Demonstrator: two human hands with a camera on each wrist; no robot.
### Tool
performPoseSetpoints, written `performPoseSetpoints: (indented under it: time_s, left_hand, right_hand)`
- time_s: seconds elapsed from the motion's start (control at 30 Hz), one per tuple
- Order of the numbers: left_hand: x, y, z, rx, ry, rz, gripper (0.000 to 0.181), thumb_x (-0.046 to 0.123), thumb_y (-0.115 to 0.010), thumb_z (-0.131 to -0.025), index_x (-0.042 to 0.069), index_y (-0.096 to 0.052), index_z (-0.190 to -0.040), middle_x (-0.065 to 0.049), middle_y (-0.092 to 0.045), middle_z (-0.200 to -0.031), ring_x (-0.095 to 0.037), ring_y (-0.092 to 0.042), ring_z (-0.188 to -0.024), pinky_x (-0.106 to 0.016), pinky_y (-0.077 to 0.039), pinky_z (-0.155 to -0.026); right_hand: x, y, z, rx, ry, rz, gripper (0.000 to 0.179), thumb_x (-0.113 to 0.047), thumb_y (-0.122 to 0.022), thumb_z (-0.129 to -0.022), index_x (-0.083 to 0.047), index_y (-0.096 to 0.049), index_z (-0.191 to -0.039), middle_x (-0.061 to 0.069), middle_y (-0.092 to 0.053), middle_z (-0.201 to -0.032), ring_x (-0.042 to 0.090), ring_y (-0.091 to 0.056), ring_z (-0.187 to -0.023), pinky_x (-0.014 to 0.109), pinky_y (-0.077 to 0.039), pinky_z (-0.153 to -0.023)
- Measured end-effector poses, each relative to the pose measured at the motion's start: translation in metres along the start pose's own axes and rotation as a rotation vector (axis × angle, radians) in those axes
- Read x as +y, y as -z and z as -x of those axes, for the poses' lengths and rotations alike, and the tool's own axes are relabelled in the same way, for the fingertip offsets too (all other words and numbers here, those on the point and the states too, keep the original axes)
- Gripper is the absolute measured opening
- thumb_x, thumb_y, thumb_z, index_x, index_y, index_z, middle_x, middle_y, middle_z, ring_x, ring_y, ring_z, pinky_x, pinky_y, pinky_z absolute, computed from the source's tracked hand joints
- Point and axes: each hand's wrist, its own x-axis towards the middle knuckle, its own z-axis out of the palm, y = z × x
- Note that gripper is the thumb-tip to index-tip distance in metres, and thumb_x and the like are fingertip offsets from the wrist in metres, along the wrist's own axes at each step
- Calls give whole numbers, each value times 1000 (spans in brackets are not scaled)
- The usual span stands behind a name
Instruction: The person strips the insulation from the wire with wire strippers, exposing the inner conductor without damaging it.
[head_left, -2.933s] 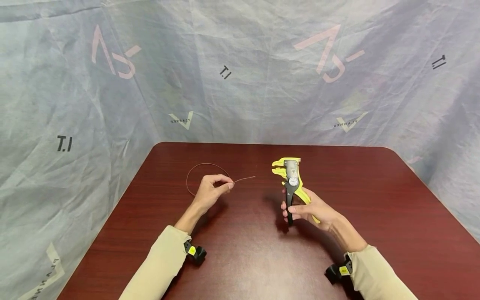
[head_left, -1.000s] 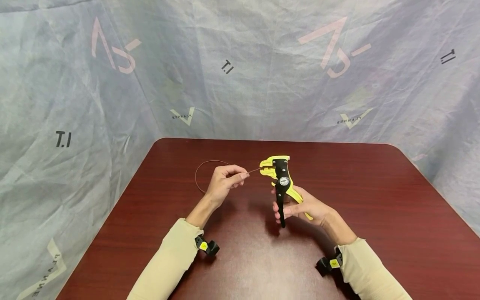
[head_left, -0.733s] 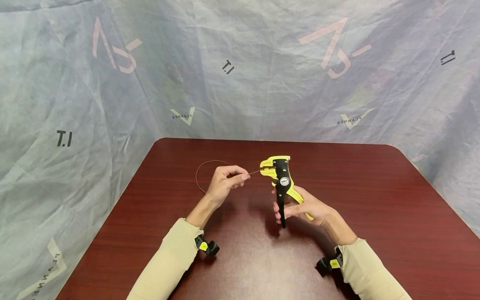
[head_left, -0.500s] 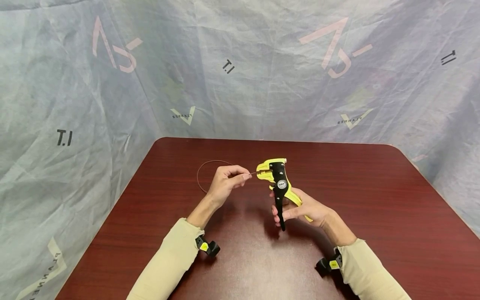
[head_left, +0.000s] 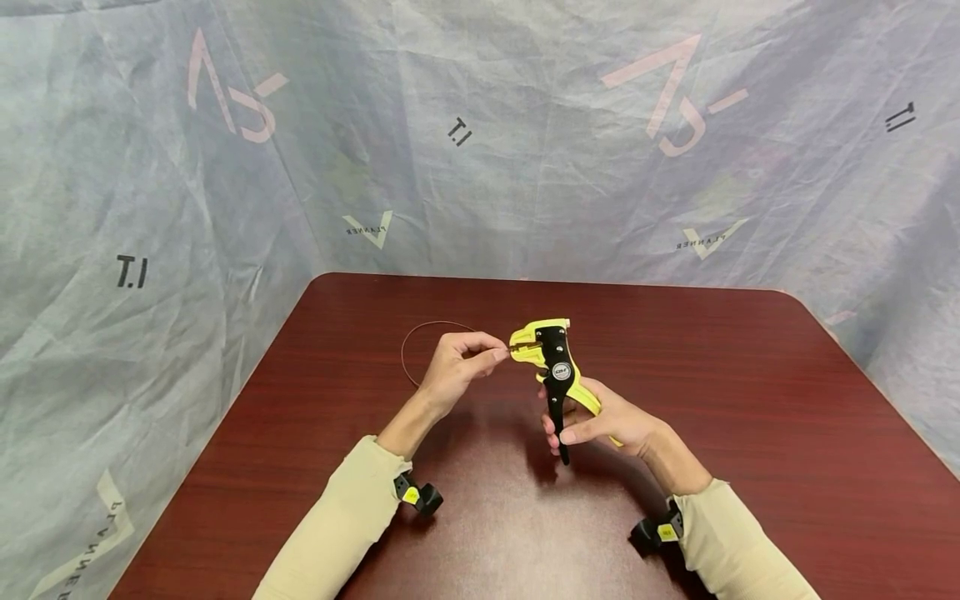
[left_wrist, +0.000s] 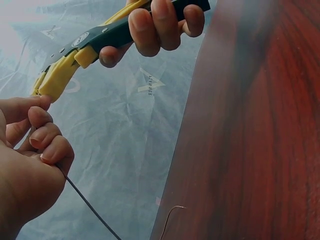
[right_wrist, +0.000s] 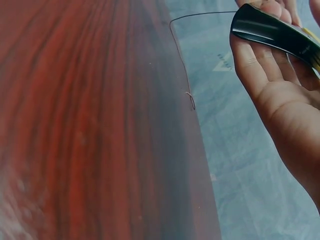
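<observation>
A yellow and black wire stripper (head_left: 558, 358) stands upright above the table, its jaws facing left. My right hand (head_left: 611, 421) grips it by the handles, fingers round the black one. My left hand (head_left: 457, 367) pinches a thin brown wire between thumb and forefinger, right at the tool's mouth. The wire's tip lies in the slot between the yellow jaws. Behind my left hand the rest of the wire (head_left: 408, 343) curves in a loop. In the left wrist view the wire (left_wrist: 92, 207) trails down below the curled fingers. The black handle (right_wrist: 270, 32) shows in the right wrist view.
The dark red wooden table (head_left: 675, 350) reaches back to a grey printed cloth (head_left: 480, 167) that hangs behind and to the left. Black wrist cameras sit on both sleeves.
My left hand has moved right with the wire, and the stripper has come left and slightly down. The wire's end, free at first, has gone into the jaws, and the gap to my fingers has narrowed.
</observation>
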Motion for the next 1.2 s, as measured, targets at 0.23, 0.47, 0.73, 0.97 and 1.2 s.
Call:
performPoseSetpoints:
  time_s: [0.23, 0.47, 0.73, 0.97, 1.2]
  left_hand:
    - [0, -1, 0, -8, 13, 13, 16, -4, -63, -89, -20, -65, -92, 9, -47, -62, -4, -42, -59, -20, -36, -55]
    - [-1, -1, 1, -13, 17, 21, 17, -5, -62, -89, -21, -63, -92, 9, -47, -62, -4, -41, -59, -20, -35, -55]
    - [0, -1, 1, -11, 24, 32, 17, -5, -62, -89, -22, -62, -91, 10, -46, -61, -4, -40, -58, -19, -34, -54]
    - [0, -1, 2, -17, 26, 24, 18, -4, -62, -89, -22, -62, -91, 11, -46, -62, -3, -41, -59, -20, -35, -55]
    - [-1, -1, 1, -13, 29, 29, 18, -3, -62, -88, -21, -62, -91, 11, -46, -61, -4, -41, -58, -21, -34, -55]
  right_hand:
    - [1, 1, 0, 11, -6, 21, 45, 11, -67, -86, -8, -52, -124, 2, -68, -93, 15, -68, -85, 35, -58, -79]
    - [1, 0, 0, 9, 0, 52, 40, 8, -70, -85, -8, -53, -118, 2, -65, -89, 14, -66, -80, 34, -58, -74]
    - [2, -2, -1, 22, -6, 69, 40, 8, -69, -85, -9, -53, -116, 1, -64, -87, 13, -64, -77, 31, -57, -71]
    - [3, -2, -1, 13, 10, 57, 35, 12, -65, -85, -4, -51, -113, -2, -63, -85, 12, -62, -73, 29, -56, -69]
    - [5, -7, -2, 37, 5, 51, 33, 10, -67, -85, -2, -47, -109, -3, -61, -79, 11, -60, -71, 33, -56, -63]
